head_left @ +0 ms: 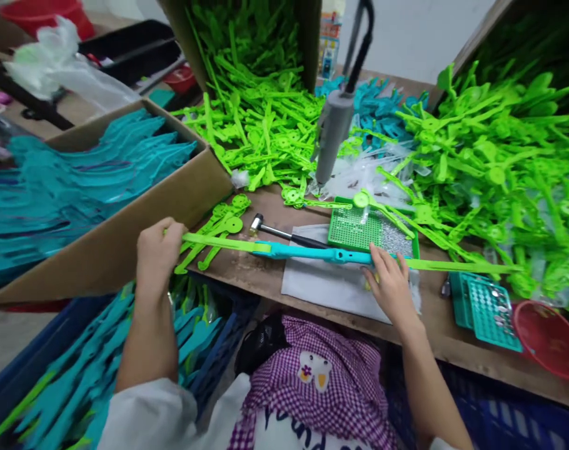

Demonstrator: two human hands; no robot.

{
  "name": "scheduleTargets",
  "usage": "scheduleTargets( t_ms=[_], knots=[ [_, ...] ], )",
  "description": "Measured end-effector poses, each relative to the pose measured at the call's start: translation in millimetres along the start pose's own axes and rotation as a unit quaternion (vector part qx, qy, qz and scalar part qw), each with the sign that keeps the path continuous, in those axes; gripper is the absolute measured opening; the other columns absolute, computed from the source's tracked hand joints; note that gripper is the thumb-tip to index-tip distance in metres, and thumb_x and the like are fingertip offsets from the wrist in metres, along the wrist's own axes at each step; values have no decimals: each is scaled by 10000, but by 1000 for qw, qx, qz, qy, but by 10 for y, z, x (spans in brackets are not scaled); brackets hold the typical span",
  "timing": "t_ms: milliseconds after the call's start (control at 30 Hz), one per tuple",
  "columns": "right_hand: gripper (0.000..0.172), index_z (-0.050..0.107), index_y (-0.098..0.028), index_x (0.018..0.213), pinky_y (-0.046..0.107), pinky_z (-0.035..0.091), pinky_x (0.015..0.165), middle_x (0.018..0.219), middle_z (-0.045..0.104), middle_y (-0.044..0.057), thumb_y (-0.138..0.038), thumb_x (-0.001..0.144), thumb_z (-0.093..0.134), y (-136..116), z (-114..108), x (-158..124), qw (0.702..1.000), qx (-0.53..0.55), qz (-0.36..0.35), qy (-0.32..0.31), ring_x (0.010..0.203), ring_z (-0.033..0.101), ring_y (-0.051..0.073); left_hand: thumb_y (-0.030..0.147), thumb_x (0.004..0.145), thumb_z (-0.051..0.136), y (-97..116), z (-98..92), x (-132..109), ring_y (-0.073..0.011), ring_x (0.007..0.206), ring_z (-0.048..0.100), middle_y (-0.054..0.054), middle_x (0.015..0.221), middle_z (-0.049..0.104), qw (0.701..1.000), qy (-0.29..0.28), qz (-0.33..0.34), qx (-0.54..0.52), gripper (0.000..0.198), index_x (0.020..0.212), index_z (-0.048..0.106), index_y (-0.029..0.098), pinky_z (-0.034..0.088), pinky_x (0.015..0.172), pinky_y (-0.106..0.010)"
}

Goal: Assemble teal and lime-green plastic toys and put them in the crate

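Note:
A long, narrow plastic piece [307,252], teal in the middle with lime-green arms at both ends, stretches across in front of me above the workbench. My left hand [159,249] is closed around the tip of its left green arm. My right hand [386,278] grips it where the teal middle meets the right green arm, fingers over the top. Just behind the piece lies a small hammer [284,234] with a black handle. A green tray [330,232] of small metal parts sits behind my right hand. A white cloth [307,281] lies underneath.
A grey electric screwdriver [334,134] hangs over the bench. Lime-green plastic parts [266,119] are heaped behind, with more at right. Teal pieces fill a cardboard box [181,200] at left and a blue crate [228,334] below. A red bowl [549,340] stands at right.

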State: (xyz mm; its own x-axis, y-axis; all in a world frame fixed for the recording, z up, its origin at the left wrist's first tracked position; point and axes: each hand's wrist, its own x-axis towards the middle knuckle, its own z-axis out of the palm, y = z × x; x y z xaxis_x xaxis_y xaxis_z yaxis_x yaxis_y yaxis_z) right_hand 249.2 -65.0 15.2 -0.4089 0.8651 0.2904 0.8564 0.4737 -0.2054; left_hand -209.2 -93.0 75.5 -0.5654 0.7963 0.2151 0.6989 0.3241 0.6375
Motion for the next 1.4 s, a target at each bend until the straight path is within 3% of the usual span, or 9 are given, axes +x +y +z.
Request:
scheduleTargets(
  t_ms=[100, 200, 300, 433, 533, 767, 1067, 1233, 1400],
  knots=[
    [483, 382, -219, 1450, 451, 274, 1083, 1248, 626, 114, -283, 971, 412, 166, 48, -14, 1000, -6, 12, 2, 1185, 545, 216, 379, 828, 550, 275, -9, -216, -304, 954, 571, -48, 913, 606, 990, 86, -5, 112, 255, 995, 606, 194, 445, 900, -486],
    [464, 420, -218, 1423, 428, 265, 1072, 1220, 637, 103, -296, 965, 431, 210, 39, 27, 1000, 8, 7, -8, 1169, 547, 211, 435, 746, 696, 717, 160, -638, -368, 1320, 361, -127, 1370, 447, 951, 224, 163, 140, 704, 1366, 428, 237, 256, 1115, -559],
    [519, 388, -213, 1439, 432, 238, 1075, 1250, 616, 103, -403, 958, 438, 214, -10, 57, 999, 40, 10, -34, 1199, 523, 217, 429, 818, 643, 1105, 609, -987, -304, 1217, 498, -78, 1297, 542, 930, -18, 366, 38, 670, 1417, 359, 330, 367, 1045, -485],
    [445, 407, -245, 1425, 412, 227, 1074, 1243, 622, 74, -352, 1003, 315, 233, -53, 94, 994, 99, 31, -43, 1180, 540, 175, 356, 847, 637, 1299, 1280, -1001, -288, 1050, 609, -92, 1139, 666, 886, -241, 392, 57, 488, 1311, 527, 254, 398, 952, -433],
    [406, 485, -254, 1370, 401, 261, 1061, 1202, 655, 63, -291, 1003, 313, 249, -64, 80, 994, 104, 34, 4, 1135, 580, 162, 326, 829, 660, 1312, 1425, -864, -269, 931, 649, -54, 988, 720, 888, -257, 377, 48, 320, 1145, 654, 279, 429, 839, -373],
    [333, 621, -260, 1204, 496, 317, 1053, 1124, 698, 90, -228, 875, 577, 361, -145, -492, 961, -86, -7, 261, 1164, 605, 271, 531, 747, 701, 1487, 1099, -653, -189, 537, 599, -1, 755, 732, 873, -365, 323, -5, 464, 1148, 694, 298, 413, 576, -278],
    [388, 643, -201, 1125, 541, 415, 1009, 1027, 727, 86, -104, 758, 724, 670, -468, -569, 934, -159, -223, 229, 1221, 563, 345, 529, 811, 619, 1637, 1093, -378, -199, 802, 662, -44, 966, 735, 810, -506, 294, -37, 465, 1112, 692, 182, 453, 683, -244],
    [361, 641, -160, 1074, 410, 463, 910, 1010, 741, 89, -74, 737, 739, 868, -603, -383, 904, -214, -262, 263, 1200, 581, 333, 523, 857, 556, 1721, 1225, -362, -145, 659, 636, -44, 814, 719, 783, -563, 248, -94, 525, 1203, 629, 136, 451, 614, -228],
    [374, 627, -245, 1168, 321, 433, 831, 1093, 733, 37, -140, 814, 687, 1149, -801, -331, 908, -229, -281, 211, 1133, 639, 241, 528, 894, 511, 1832, 1283, -311, -190, 899, 662, -65, 1020, 723, 792, -519, 320, -42, 469, 1170, 657, 179, 478, 761, -257]
  ],
)
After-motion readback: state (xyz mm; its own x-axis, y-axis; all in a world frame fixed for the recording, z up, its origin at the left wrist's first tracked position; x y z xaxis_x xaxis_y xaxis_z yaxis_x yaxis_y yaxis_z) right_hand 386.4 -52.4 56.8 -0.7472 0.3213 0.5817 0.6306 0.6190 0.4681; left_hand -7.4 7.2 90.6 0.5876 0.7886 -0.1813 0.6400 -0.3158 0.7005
